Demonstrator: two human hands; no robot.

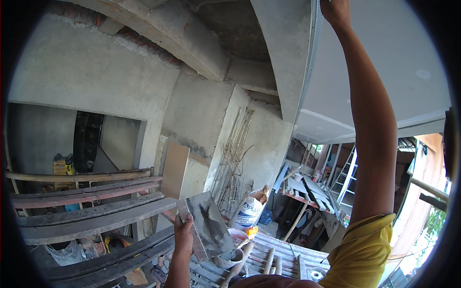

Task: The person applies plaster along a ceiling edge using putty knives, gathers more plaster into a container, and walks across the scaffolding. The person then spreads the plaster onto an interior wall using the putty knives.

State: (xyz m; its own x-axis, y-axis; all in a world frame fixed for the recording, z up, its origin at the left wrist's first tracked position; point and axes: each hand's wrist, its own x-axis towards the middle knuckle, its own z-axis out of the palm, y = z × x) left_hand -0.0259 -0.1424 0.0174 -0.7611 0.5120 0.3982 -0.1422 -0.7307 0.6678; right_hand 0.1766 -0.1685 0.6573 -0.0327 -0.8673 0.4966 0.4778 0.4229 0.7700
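Note:
Low in the middle of the head view, my left hand (pixel 183 225) is closed on the edge of a flat rectangular board (pixel 213 221), dark and smeared with grey paste, with a lighter strip along its held side. My right arm, in a yellow sleeve, reaches up to the top edge, where my right hand (pixel 334 10) is partly cut off. Its fingers are curled beside a perforated metal strip (pixel 313 57) along the edge of the pale ceiling panel (pixel 408 77); what they hold is hidden.
Plank scaffolding (pixel 86 218) crosses the lower left. A white sack (pixel 245 213), buckets (pixel 225 259) and poles are below. A cluttered platform (pixel 312 192), a ladder (pixel 345 187) and a bright opening stand to the right. Concrete beams (pixel 177 43) run overhead.

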